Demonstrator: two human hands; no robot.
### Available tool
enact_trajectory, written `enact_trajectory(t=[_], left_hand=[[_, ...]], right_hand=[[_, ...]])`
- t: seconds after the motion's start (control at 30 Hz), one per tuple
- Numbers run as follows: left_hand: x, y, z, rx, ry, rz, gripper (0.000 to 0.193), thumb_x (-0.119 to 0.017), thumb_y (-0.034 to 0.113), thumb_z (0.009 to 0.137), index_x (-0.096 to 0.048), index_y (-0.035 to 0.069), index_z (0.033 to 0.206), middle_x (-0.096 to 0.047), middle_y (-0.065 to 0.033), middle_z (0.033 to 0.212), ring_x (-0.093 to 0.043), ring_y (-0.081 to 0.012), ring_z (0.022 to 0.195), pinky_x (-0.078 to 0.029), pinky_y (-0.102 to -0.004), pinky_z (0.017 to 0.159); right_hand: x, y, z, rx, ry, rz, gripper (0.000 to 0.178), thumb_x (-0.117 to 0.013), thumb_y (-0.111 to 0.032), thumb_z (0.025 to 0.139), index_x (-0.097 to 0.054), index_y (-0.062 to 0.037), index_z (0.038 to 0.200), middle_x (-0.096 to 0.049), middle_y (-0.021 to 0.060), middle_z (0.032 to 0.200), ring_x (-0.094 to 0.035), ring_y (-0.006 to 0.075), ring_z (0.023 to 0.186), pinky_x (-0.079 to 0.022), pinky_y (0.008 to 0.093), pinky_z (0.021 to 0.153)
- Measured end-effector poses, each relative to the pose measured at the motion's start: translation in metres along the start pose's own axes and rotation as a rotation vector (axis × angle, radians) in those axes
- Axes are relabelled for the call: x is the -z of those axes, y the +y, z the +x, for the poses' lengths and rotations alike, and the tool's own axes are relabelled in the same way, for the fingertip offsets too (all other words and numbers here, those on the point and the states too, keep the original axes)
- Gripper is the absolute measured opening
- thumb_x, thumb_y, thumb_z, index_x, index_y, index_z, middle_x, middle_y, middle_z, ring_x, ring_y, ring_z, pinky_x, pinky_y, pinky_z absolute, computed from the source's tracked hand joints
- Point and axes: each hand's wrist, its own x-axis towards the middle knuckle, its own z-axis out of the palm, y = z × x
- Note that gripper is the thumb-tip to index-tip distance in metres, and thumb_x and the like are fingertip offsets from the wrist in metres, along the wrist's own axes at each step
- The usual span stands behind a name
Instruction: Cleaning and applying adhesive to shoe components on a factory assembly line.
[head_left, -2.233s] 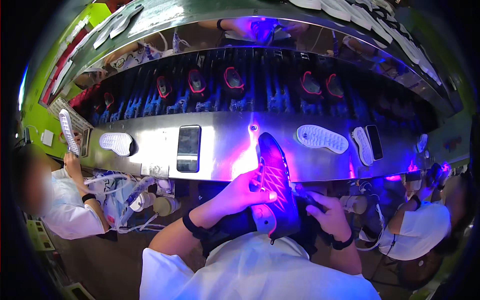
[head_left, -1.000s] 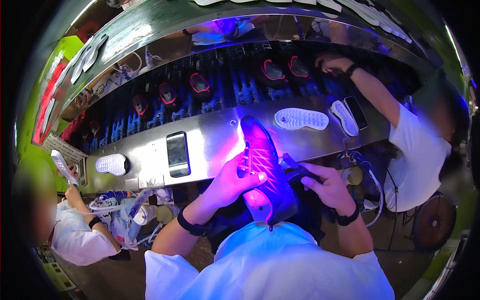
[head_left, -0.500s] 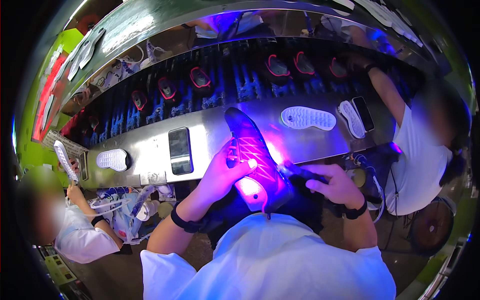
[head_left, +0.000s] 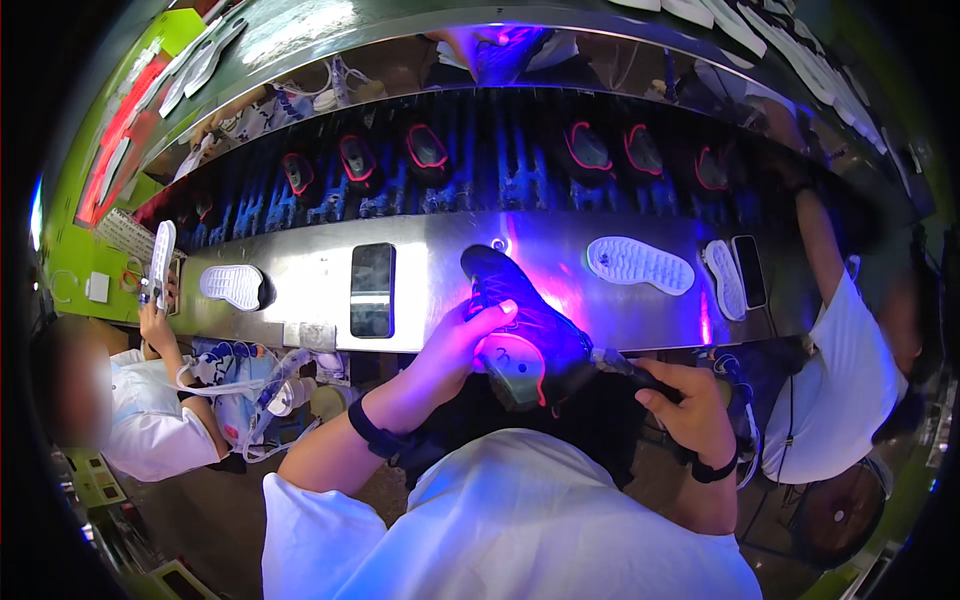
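Note:
My left hand (head_left: 446, 352) grips a dark shoe upper (head_left: 560, 350) over the front edge of the metal bench, its thumb lying across the top. Pink edging and a pale heel patch with a mark show in the violet light. The toe points away from me and slightly left. In my right hand (head_left: 688, 408) is a brush (head_left: 626, 368) with a dark handle, held by closed fingers. Its tip meets the right side of the upper near the heel. My left hand's other fingers are partly hidden behind the upper.
A phone (head_left: 372, 292) and white soles (head_left: 640, 265) (head_left: 232, 287) lie on the metal bench (head_left: 430, 240). Behind runs a dark slatted conveyor (head_left: 480, 170) carrying several pink-edged shoe uppers (head_left: 427, 147). Co-workers sit at left and right; the left one holds a white sole (head_left: 162, 262).
The upper has tilted and shifted slightly, its laced front now darker. My right hand and the brush have moved down and right along its side toward the heel.

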Motion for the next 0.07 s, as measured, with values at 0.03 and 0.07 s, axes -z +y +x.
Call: enact_trajectory(t=[0.03, 0.07], left_hand=[[0.0015, -0.0005, -0.0008, -0.013, 0.003, -0.004, 0.05, -0.071, 0.031, 0.096, -0.054, 0.0, 0.131, -0.07, -0.0076, 0.111, -0.071, -0.0205, 0.1, -0.056, -0.0331, 0.089], [0.0031, -0.0008, -0.0022, 0.059, 0.001, -0.063, 0.054, -0.071, 0.033, 0.095, -0.052, 0.001, 0.134, -0.07, -0.0086, 0.116, -0.072, -0.0213, 0.1, -0.056, -0.0337, 0.091]], right_hand=[[0.0013, -0.0014, 0.0018, -0.004, 0.01, -0.006, 0.04, -0.078, -0.009, 0.087, -0.07, -0.0044, 0.126, -0.076, 0.0136, 0.102, -0.069, 0.0168, 0.087, -0.053, 0.0304, 0.082], [0.0034, -0.0035, 0.0058, 0.008, 0.004, -0.013, 0.04, -0.078, -0.009, 0.087, -0.07, -0.0044, 0.126, -0.076, 0.0136, 0.102, -0.069, 0.0168, 0.087, -0.053, 0.0304, 0.082]])
